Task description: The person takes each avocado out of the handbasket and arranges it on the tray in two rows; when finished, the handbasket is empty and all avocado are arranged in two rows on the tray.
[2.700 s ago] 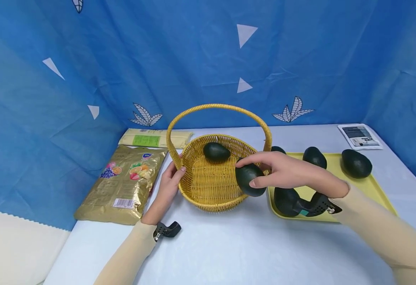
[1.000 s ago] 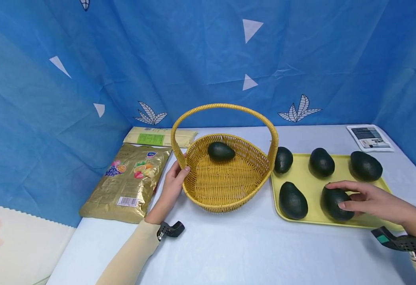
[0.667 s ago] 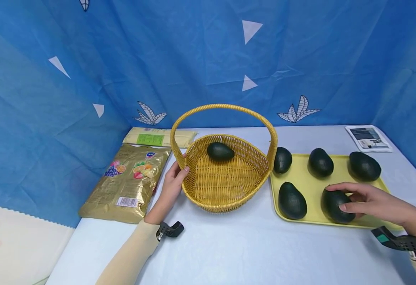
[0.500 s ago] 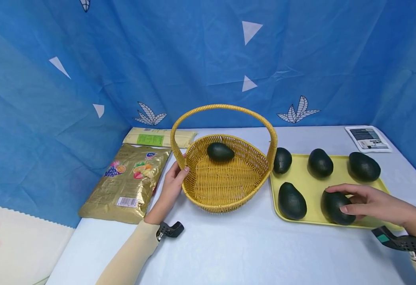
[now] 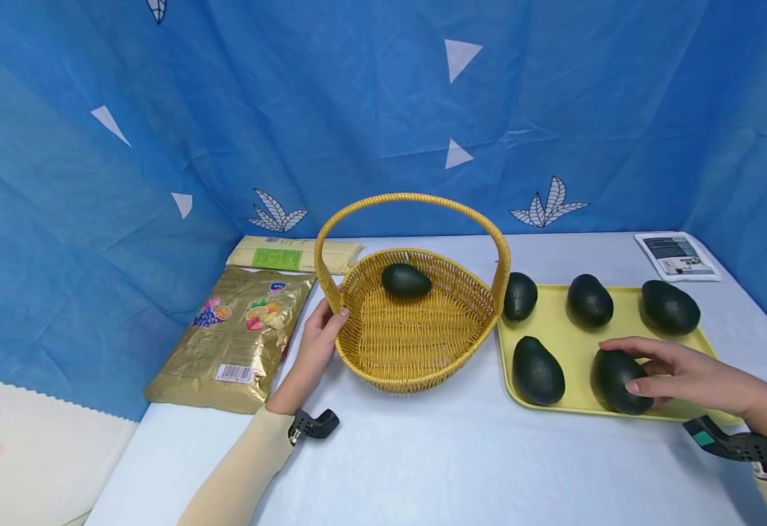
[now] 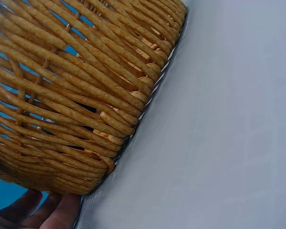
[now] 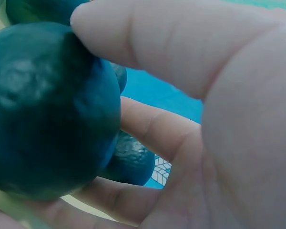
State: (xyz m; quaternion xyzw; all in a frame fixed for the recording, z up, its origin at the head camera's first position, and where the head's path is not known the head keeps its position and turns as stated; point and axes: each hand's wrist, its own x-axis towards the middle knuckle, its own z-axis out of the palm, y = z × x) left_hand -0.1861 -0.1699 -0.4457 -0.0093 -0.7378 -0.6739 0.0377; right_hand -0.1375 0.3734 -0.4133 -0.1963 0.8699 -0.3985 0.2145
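Note:
My left hand [image 5: 318, 336] holds the left side of a yellow wicker basket [image 5: 416, 376], thumb over its rim near the handle's foot. In the left wrist view, fingertips [image 6: 64, 214] touch the basket's woven wall [image 6: 86, 95]. A dark green avocado [image 5: 406, 280] lies at the back inside the basket. On the right, my right hand [image 5: 686, 372] grips another avocado [image 5: 620, 383] at the front of a yellow tray [image 5: 577, 351]. The right wrist view shows the thumb [image 7: 119, 33] and fingers around that held avocado [image 7: 52, 109].
Other avocados sit on the tray, one at front left [image 5: 537, 371] and several along the back. Left of the basket lie a gold foil bag [image 5: 235, 340] and a pale packet [image 5: 291, 256]. A white packet [image 5: 676, 256] lies back right, before the blue curtain [image 5: 383, 109].
My right hand has carried an avocado from the basket's right rim to the tray's front; over the last second it has stayed there, still holding it. The left hand keeps its hold.

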